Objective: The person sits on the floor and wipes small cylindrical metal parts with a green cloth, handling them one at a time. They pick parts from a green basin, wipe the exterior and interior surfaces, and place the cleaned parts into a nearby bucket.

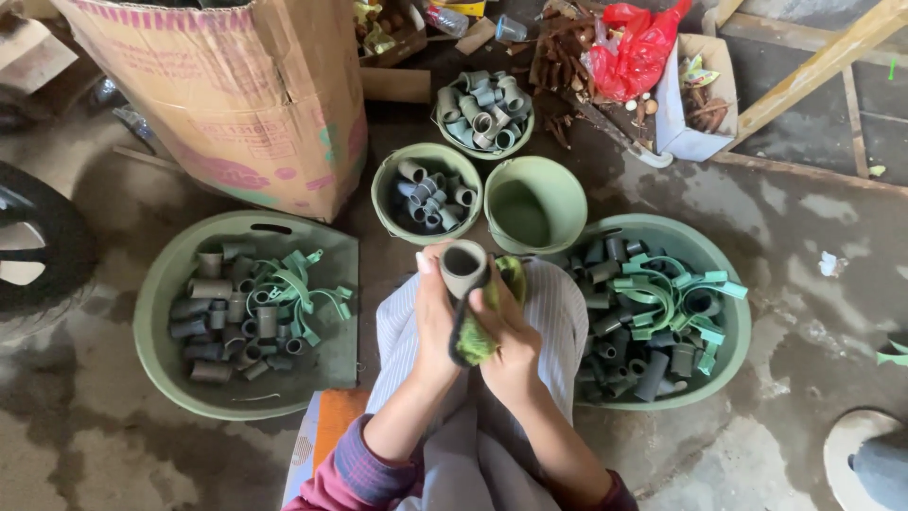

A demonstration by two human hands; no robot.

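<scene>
Two hands over striped cloth on lap: left hand point(437, 317) wrapped around grey pipe piece point(463, 268), fingers closed on it, open end up; right hand point(511, 345) fingers closed on green rag point(476, 339), pressed against pipe. Floor left: green basin point(161, 369) of pipe pieces, green clips. Right: second basin point(733, 350), same contents. Beyond: three green buckets, middle one point(392, 180) with pipe pieces, cardboard box point(227, 95).

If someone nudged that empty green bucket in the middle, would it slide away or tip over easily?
The empty round green plastic bucket probably slides readily: nothing shows inside to weigh it down, and it looks thin-walled. Tipping seems less likely, since it is wide and low. It would not go far, as the neighbouring green bucket of short grey tube pieces and the large green basin sit close against it.
</scene>
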